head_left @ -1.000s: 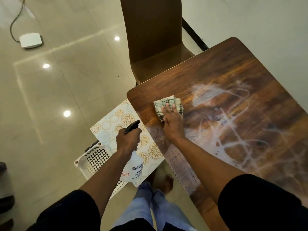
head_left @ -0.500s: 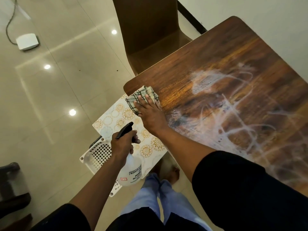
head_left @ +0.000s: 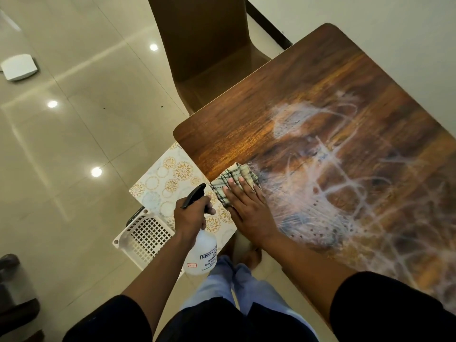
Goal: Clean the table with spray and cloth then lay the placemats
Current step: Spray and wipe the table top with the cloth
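**Cloth at the near-left edge, unwiped streaks off to the right**

I see my right hand (head_left: 249, 211) flat on the checked cloth (head_left: 234, 183), fingers straight and spread, pressing it onto the table (head_left: 308, 99) right at the near-left edge. Part of the cloth hangs past the edge. Nothing is pinched; it is a palm-down press.

Key relation: the white smeared spray streaks (head_left: 345, 174) lie to the right of and beyond the fingertips, running along the table's long axis toward its far-right end. The band of wood by the left corner looks bare and glossy, so I judge that part is done and the wipe has to go right, away from the edge. The right hand is the one on the table and nearer the streaks.

My left hand (head_left: 191, 215) is off the table, below its edge, fingers curled round the neck of the spray bottle (head_left: 202, 253), black nozzle pointing up and right, just beside the cloth without touching it, as far as I can tell.

The patterned placemats (head_left: 167, 178) lie in a white basket (head_left: 143, 235) on the floor, below the table's left corner, near the left hand. They are not laid yet. I judge the task is mid-wipe, with much streaked surface left.
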{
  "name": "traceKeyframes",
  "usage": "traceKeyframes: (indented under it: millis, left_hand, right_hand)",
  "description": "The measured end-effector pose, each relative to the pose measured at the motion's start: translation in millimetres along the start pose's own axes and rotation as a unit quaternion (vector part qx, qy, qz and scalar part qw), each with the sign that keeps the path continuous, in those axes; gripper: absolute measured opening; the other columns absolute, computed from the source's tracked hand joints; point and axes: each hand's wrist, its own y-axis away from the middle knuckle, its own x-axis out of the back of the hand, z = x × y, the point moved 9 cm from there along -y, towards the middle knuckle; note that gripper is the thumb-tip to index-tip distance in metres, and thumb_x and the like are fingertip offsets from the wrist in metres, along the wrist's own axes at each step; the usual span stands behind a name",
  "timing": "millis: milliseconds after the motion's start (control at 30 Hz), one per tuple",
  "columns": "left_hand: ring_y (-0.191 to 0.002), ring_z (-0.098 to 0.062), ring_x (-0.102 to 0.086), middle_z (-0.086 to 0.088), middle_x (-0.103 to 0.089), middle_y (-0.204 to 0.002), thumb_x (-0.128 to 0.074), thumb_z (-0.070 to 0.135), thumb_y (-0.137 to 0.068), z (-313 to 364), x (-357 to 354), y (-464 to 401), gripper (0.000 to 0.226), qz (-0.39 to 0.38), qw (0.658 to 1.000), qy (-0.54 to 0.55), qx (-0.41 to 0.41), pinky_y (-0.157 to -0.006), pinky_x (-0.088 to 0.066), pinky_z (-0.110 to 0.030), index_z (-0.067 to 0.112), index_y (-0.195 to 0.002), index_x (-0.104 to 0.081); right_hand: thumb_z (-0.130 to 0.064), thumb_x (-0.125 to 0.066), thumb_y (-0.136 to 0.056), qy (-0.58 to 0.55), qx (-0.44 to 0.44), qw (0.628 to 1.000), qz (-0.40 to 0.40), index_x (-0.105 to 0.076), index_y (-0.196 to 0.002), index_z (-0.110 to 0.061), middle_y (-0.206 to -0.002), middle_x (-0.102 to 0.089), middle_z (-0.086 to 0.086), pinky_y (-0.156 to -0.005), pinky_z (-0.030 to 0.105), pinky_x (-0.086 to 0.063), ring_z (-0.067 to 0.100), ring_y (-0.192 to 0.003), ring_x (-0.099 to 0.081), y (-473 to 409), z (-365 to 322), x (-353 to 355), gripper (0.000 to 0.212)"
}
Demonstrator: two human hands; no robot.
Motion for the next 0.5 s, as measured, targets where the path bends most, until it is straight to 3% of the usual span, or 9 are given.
traceKeyframes:
  millis: [67,133,267,367,500]
  left_hand:
    - [-0.068,-0.034,-0.059,-0.009,-0.071,-0.062,-0.071,0.013,-0.096,1,6,0,0.034,0.029,1.000,-0.006,-0.002,-0.051,-0.039,-0.032,0.025,-0.065,-0.079]
    - [-0.066,-0.032,-0.059,-0.008,-0.071,-0.062,-0.071,0.015,-0.095,0,13,0,0.040,0.048,0.999,-0.014,-0.002,-0.053,-0.040,-0.033,0.030,-0.058,-0.078]
    - [-0.064,-0.031,-0.056,-0.010,-0.072,-0.063,-0.072,0.017,-0.095,1,23,-2,0.024,0.063,0.998,-0.006,-0.002,-0.050,-0.040,-0.030,0.010,-0.072,-0.076]
    - [-0.062,-0.030,-0.056,-0.010,-0.072,-0.063,-0.072,0.017,-0.096,2,26,-5,0.024,0.064,0.998,-0.006,-0.005,-0.049,-0.040,-0.030,0.006,-0.075,-0.076]
    - [-0.060,-0.031,-0.055,-0.011,-0.070,-0.063,-0.072,0.014,-0.097,1,17,-6,0.023,0.020,1.000,-0.017,-0.014,-0.047,-0.038,-0.030,0.003,-0.077,-0.075]
  right_hand:
    - [-0.038,-0.045,-0.106,0.008,0.015,1.000,-0.015,-0.040,-0.156,-0.023,-0.167,-0.026,-0.001,-0.122,0.051,-0.022,0.022,-0.157,-0.015,-15,-6,-2,0.052]
    - [-0.038,-0.044,-0.105,0.012,0.025,0.999,-0.032,-0.039,-0.156,-0.023,-0.167,-0.026,0.000,-0.122,0.052,-0.022,0.024,-0.157,-0.015,-41,-15,-4,0.054]
    - [-0.036,-0.043,-0.105,-0.002,0.016,0.998,-0.066,-0.031,-0.159,-0.025,-0.169,-0.018,-0.002,-0.124,0.050,-0.017,0.023,-0.158,-0.008,-99,-35,-7,0.057]
    - [-0.036,-0.041,-0.107,0.003,0.008,0.996,-0.085,-0.024,-0.161,-0.029,-0.171,-0.011,-0.005,-0.126,0.048,-0.013,0.020,-0.158,-0.002,-118,-40,-12,0.058]
    - [-0.033,-0.043,-0.107,-0.005,0.005,0.998,-0.064,-0.027,-0.160,-0.027,-0.170,-0.015,-0.006,-0.124,0.047,-0.018,0.019,-0.158,-0.006,-97,-36,-10,0.056]
